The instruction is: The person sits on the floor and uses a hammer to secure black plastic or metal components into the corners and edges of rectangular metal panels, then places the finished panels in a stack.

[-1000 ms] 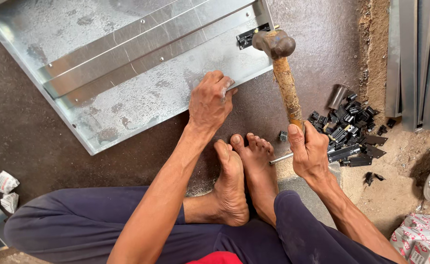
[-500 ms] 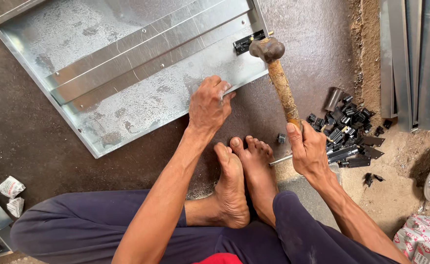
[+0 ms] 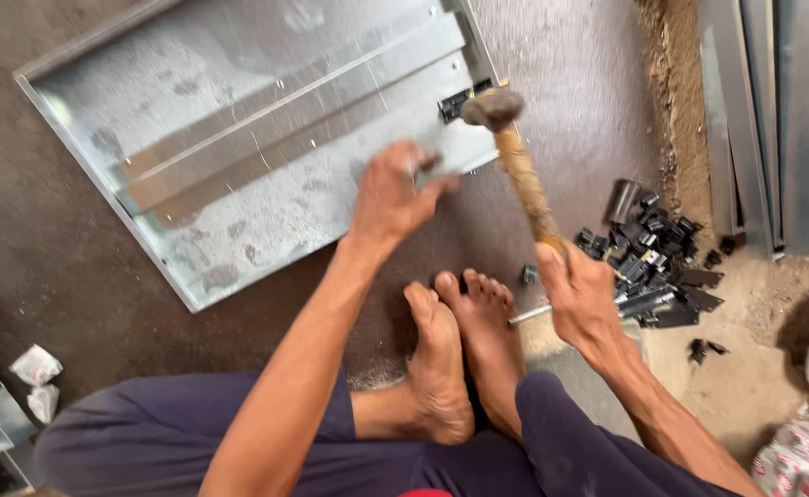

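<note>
A galvanised sheet-metal panel with folded edges lies on the dark floor in front of me. My left hand presses on its near edge, fingers curled over the rim. My right hand grips the wooden handle of a hammer. The hammer's dark head sits next to a small black plastic fitting at the panel's right corner. My bare feet rest together on the floor between my arms.
A heap of black plastic fittings lies on the floor to the right, with one loose piece near my toes. Long metal strips lean at the far right. Crumpled white paper lies at the lower left.
The hammer head has dropped from a raised position to the black fitting at the panel's corner. My left hand has stayed on the panel's edge. The view has shifted slightly.
</note>
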